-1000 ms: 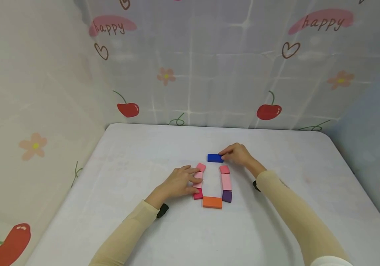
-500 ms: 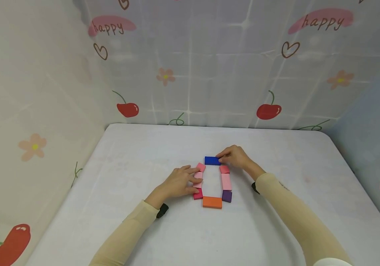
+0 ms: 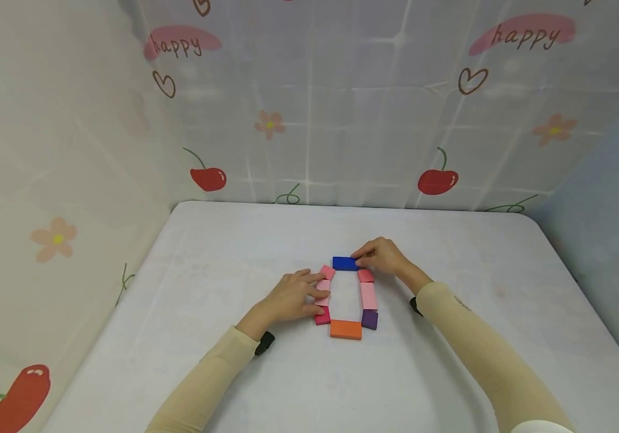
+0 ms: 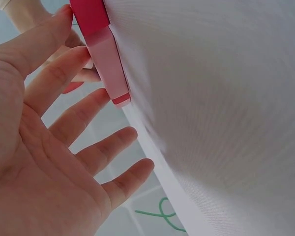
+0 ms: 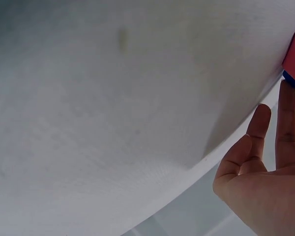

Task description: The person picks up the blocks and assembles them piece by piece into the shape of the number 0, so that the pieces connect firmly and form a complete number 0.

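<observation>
Flat coloured blocks form a ring on the white table. At its far end my right hand (image 3: pixel 385 255) pinches the right end of a blue block (image 3: pixel 344 263) between thumb and fingers. My left hand (image 3: pixel 293 297) spreads its fingers along the left column, touching a coral-pink block (image 3: pixel 328 272), a light pink block (image 4: pixel 108 61) and a crimson block (image 4: pixel 91 14). The right column is a red block (image 3: pixel 366 276), a pink block (image 3: pixel 369 296) and a purple block (image 3: pixel 370 320). An orange block (image 3: pixel 346 329) lies across the near end.
The white table (image 3: pixel 206 252) ends at a far edge with rounded corners. Behind it hangs a printed curtain (image 3: pixel 352 138) with cherries, flowers and hearts, and similar cloth stands at both sides. Each wrist wears a small black band.
My right hand has slid the blue block leftward and nearer, so it now sits close to the tops of both columns. My left hand has stayed in place.
</observation>
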Tool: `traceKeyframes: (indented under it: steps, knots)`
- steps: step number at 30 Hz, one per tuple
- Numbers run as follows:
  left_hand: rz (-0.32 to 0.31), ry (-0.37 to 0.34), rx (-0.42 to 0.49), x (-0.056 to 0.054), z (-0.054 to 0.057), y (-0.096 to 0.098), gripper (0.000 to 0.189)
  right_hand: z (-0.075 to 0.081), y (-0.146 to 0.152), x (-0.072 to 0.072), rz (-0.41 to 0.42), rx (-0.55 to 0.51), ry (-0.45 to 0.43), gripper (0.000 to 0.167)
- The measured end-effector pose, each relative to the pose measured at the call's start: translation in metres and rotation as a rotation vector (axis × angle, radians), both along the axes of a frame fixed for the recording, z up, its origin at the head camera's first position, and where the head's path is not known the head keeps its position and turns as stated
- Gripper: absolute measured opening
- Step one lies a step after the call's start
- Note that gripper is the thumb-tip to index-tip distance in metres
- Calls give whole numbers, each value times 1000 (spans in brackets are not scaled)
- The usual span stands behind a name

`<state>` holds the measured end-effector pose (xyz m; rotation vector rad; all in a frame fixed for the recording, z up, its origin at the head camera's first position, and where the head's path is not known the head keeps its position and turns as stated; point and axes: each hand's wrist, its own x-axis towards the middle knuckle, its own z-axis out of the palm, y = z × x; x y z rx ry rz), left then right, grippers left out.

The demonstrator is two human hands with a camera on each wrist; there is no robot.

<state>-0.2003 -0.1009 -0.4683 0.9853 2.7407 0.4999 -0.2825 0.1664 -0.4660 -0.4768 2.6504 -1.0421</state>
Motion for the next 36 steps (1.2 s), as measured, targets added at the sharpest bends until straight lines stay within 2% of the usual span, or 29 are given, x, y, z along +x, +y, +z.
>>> traceKeyframes:
  steps: [21, 32, 36]
  knots:
    - [21, -11, -6, 0, 1, 0, 43, -2, -1, -3, 10, -23, -26, 20]
    - [11, -1, 5, 0, 0, 1, 43, -3, 3, -2, 9, -26, -35, 26]
    - [15, -4, 8, 0, 0, 1, 43, -2, 4, -1, 18, -34, -45, 32]
